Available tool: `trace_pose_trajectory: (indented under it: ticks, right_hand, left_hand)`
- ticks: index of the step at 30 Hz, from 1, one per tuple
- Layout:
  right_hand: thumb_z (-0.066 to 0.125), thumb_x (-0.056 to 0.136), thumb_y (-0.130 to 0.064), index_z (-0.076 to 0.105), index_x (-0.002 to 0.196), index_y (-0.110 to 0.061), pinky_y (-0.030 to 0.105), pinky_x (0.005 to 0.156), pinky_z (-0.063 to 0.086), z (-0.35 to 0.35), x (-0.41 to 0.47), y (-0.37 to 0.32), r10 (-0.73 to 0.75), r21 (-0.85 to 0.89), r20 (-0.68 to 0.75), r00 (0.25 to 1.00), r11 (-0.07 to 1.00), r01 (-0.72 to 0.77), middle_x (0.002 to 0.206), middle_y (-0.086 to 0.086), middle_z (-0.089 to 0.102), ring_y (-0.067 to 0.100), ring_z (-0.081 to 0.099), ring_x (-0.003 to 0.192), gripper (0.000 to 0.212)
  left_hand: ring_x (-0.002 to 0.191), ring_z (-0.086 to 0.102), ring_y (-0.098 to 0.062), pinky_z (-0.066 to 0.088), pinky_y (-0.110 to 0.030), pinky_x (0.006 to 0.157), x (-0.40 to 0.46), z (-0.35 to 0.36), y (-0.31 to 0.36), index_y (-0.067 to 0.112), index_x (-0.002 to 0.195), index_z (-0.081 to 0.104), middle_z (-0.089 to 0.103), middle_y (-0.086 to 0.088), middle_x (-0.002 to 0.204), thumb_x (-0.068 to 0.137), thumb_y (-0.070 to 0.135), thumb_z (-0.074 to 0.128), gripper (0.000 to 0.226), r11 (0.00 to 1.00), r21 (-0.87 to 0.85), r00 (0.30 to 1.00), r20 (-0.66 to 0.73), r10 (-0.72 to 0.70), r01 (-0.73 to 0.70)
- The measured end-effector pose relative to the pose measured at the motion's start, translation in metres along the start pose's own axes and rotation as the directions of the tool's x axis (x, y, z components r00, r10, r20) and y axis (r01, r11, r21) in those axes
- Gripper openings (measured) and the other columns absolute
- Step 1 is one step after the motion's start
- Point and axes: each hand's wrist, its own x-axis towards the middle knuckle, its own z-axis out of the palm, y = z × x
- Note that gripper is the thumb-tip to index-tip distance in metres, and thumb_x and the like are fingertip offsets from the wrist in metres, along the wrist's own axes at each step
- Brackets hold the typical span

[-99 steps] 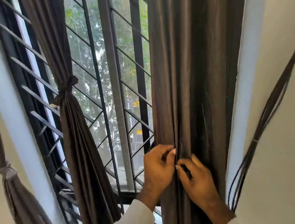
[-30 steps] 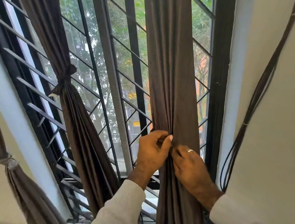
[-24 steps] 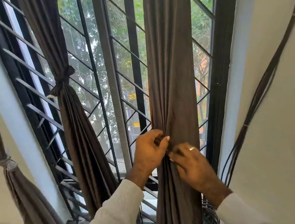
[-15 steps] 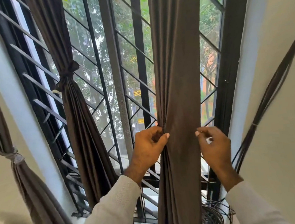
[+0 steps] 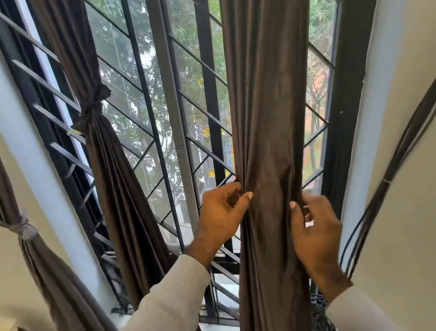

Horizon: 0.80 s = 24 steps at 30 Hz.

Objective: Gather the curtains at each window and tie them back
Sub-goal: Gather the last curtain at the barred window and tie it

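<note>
Two hands are on the right-hand brown curtain (image 5: 264, 109), one at each edge, at the same height. My left hand (image 5: 222, 217) grips the curtain's left edge, fingers curled behind the cloth and the thumb pressed on its front. My right hand (image 5: 314, 225) holds the right edge, thumb on the front and the other fingers wrapped out of sight behind the folds. Between the two hands the cloth is bunched into a narrow column with creases running to each grip. No tie is seen round it. My pale sleeves (image 5: 165, 305) come up from the bottom of the view.

Beside my right wrist, a coil of dark wire (image 5: 321, 321) lies low against the frame, and a bundle of dark cables (image 5: 403, 148) climbs the cream wall (image 5: 425, 227) to the right.

Further left, a second brown curtain (image 5: 113, 173) hangs gathered, with a knotted band (image 5: 94, 104) round it. At the far left a grey curtain (image 5: 50, 270) is likewise gathered, with a grey tie (image 5: 26, 228) round it.

Behind all of them stands the window's black grille (image 5: 157, 133) of diagonal bars, with green trees (image 5: 130, 125) beyond the glass.
</note>
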Motion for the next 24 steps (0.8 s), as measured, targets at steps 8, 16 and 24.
trace_pose_trajectory:
  ticks: [8, 16, 24]
  right_hand:
    - [0.051, 0.097, -0.016, 0.055, 0.151, -0.005, 0.045, 0.080, 0.060, 0.021, -0.033, 0.013, -0.320, -0.266, 0.336, 0.886, 0.870, 0.415, 0.123, 0.015, 0.062, 0.031, 0.062, 0.090, 0.055]
    - [0.076, 0.089, -0.008, 0.064, 0.140, -0.005, 0.044, 0.075, 0.063, 0.025, -0.039, 0.022, -0.375, -0.231, 0.423, 0.825, 0.836, 0.498, 0.121, 0.011, 0.060, 0.030, 0.064, 0.087, 0.052]
    - [0.069, 0.102, -0.020, 0.053, 0.144, -0.025, 0.018, 0.090, 0.049, 0.015, 0.010, 0.023, 0.238, 0.112, 0.244, 0.940, 0.956, -0.271, 0.131, -0.008, 0.061, 0.005, 0.060, 0.117, 0.045]
  left_hand:
    - [0.076, 0.075, -0.033, 0.062, -0.056, 0.070, 0.000, 0.017, 0.005, 0.005, 0.101, 0.079, 0.078, -0.010, 0.084, 0.098, 0.022, 0.076, 0.018, 0.997, -0.021, 0.996, 0.040, 0.078, -0.077]
    - [0.071, 0.074, -0.018, 0.063, -0.037, 0.067, 0.001, 0.014, 0.006, 0.009, 0.097, 0.076, 0.075, 0.001, 0.078, 0.098, 0.029, 0.079, 0.020, 0.993, 0.038, 0.990, 0.094, 0.109, -0.113]
    - [0.067, 0.069, -0.007, 0.057, -0.024, 0.069, 0.004, 0.001, 0.003, 0.010, 0.094, 0.079, 0.074, 0.010, 0.074, 0.099, 0.021, 0.079, 0.012, 0.999, 0.030, 0.994, 0.104, 0.027, -0.031]
